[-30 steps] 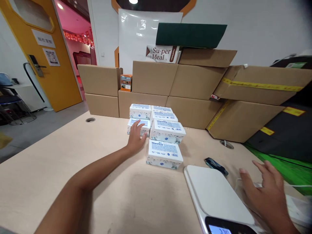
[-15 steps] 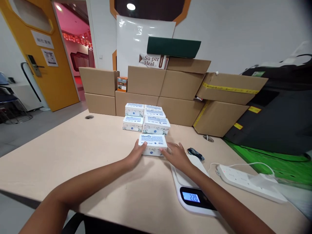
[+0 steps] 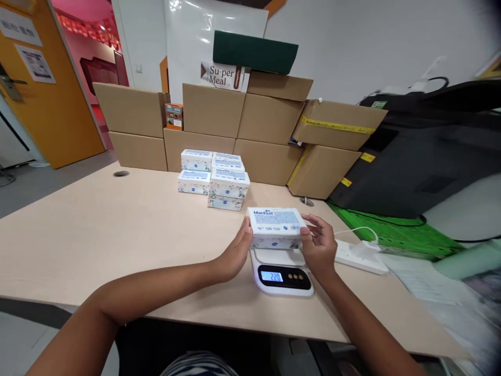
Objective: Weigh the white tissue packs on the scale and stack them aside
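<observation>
The left hand [image 3: 235, 255] and the right hand [image 3: 320, 244] are clamped on opposite ends of a tissue pack [image 3: 275, 225], which sits between them over the scale [image 3: 284, 288]; whether it touches the plate [image 3: 276, 256], I cannot tell. The pack hides much of that plate, and the lit display [image 3: 272, 277] shows below, between the hands. Just right of the right hand, a power strip [image 3: 354, 260] lies on the desk [image 3: 129, 224]. Ahead of the left hand, well apart, stand other tissue packs [image 3: 229, 187]. Farther ahead of both hands, stacked cardboard boxes [image 3: 213, 110] block the back.
</observation>
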`<state>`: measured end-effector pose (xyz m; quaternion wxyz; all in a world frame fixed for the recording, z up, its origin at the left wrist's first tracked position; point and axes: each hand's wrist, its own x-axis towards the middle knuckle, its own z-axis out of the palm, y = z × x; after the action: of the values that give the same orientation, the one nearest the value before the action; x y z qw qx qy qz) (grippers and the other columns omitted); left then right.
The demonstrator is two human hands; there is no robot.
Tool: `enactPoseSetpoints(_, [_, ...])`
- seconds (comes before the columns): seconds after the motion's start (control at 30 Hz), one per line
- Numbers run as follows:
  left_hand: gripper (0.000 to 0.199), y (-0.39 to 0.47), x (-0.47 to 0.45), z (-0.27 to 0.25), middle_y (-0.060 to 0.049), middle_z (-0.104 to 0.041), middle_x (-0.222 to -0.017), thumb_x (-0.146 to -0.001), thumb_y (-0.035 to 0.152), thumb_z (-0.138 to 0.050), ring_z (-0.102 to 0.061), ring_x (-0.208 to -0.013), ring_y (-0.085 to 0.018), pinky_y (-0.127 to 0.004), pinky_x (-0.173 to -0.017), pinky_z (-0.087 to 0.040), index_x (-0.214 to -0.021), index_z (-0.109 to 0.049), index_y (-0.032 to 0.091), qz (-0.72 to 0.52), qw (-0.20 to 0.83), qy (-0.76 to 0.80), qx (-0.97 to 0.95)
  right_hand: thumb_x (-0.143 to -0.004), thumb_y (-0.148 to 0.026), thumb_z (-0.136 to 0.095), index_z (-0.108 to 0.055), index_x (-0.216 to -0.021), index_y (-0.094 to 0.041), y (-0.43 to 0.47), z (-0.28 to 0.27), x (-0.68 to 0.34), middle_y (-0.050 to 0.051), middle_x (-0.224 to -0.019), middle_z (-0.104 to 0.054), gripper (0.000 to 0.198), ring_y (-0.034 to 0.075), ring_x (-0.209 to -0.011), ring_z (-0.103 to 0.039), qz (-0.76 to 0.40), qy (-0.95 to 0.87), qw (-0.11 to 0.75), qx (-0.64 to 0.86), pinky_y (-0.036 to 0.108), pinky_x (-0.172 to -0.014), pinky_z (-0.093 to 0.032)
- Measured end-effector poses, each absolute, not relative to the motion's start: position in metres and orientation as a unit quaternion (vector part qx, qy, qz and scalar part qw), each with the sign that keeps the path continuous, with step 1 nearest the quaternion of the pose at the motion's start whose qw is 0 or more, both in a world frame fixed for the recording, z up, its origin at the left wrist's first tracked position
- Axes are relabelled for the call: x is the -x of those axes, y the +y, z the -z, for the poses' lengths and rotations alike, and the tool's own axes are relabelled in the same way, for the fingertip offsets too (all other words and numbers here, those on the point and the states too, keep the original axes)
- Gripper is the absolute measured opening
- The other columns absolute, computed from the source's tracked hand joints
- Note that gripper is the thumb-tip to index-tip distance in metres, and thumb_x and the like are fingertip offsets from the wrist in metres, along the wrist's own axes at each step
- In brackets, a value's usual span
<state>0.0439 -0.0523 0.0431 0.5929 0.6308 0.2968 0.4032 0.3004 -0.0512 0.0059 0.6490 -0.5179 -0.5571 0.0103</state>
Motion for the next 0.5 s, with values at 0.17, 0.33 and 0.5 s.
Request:
enactPoseSetpoints(0.17, [0.105,-0.038,-0.065,-0.011,-0.004,-0.001,-0.189,-0.103,0.086,-0.011,0.001,-0.177,-0.023,-0.04,-0.144,-0.002,-0.18,-0.014,0.014,-0.299,0.512,0.388,-0.705,-0.092,-0.086,-0.055,-0.063,-0.136,-0.017,-0.035,0.025,-0.332,0.023,-0.132,-0.074,0.082,0.037,-0.116,-0.073,-0.051,-0.506,0.66,0.553,0.065,-0.107,-0.056])
enactPoseSetpoints(0.33, [0.103,-0.032,-0.061,-0.007,-0.007,-0.012,-0.187,-0.104,0.085,-0.013,-0.01,-0.176,-0.025,-0.043,-0.145,-0.007,-0.179,-0.019,0.014,-0.278,0.488,0.399,-0.725,-0.089,-0.092,-0.052,-0.054,-0.151,-0.022,-0.026,0.024,-0.333,0.022,-0.153,-0.064,0.094,0.039,-0.145,-0.06,-0.119,-0.515,0.656,0.538,0.066,-0.125,-0.042])
enactPoseSetpoints(0.5, [0.096,-0.026,-0.061,-0.004,-0.005,-0.013,-0.187,-0.106,0.082,-0.021,-0.011,-0.176,-0.025,-0.043,-0.145,-0.006,-0.178,-0.025,0.018,-0.284,0.494,0.387,-0.725,-0.083,-0.093,-0.061,-0.047,-0.164,-0.026,-0.031,0.024,-0.333,0.021,-0.165,-0.058,0.105,0.036,-0.153,-0.056,-0.205,-0.516,0.629,0.544,0.059,-0.128,-0.042])
